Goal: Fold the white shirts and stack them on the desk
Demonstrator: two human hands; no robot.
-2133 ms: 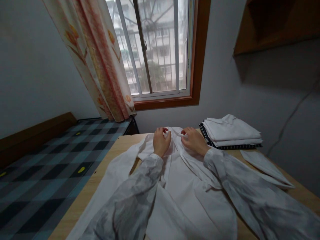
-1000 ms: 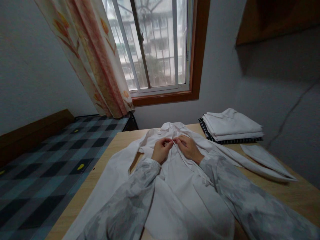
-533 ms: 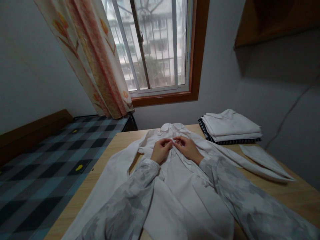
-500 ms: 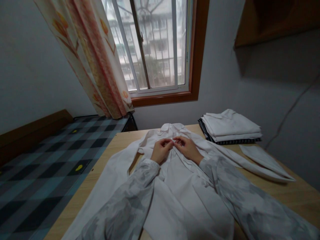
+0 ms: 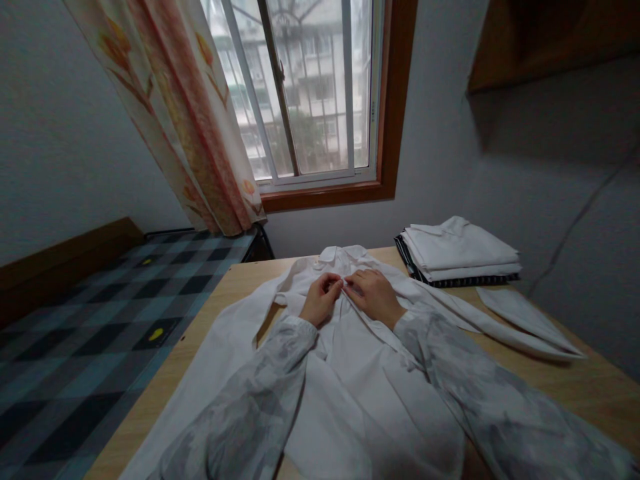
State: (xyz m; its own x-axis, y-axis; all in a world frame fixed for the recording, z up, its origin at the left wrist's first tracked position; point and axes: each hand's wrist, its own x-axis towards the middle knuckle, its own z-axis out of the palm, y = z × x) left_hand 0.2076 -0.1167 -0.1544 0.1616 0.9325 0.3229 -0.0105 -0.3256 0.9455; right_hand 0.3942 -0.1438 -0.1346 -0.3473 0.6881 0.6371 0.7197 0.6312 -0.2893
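Observation:
A white long-sleeved shirt [image 5: 350, 353] lies spread on the wooden table, its collar toward the window and its sleeves out to both sides. Just below the collar, my left hand [image 5: 321, 299] pinches the left part of the front opening between thumb and fingers. Close beside it, my right hand [image 5: 374, 295] is closed on the other front edge, its fingers bent over the cloth. The fingertips of both hands almost meet at the placket. Any button between them is hidden by the fingers.
Folded white clothes [image 5: 460, 248] are stacked on dark striped cloth at the table's [image 5: 560, 387] back right. A bed with a checked cover [image 5: 100, 333] stands to the left. A flowered curtain [image 5: 185, 120] hangs beside the window [image 5: 315, 100]. A wooden cabinet [image 5: 545, 47] juts out at upper right.
The fingers of my right hand have shifted slightly and curl further over the placket. My left hand keeps its pinch in nearly the same place. The shirt lies as before.

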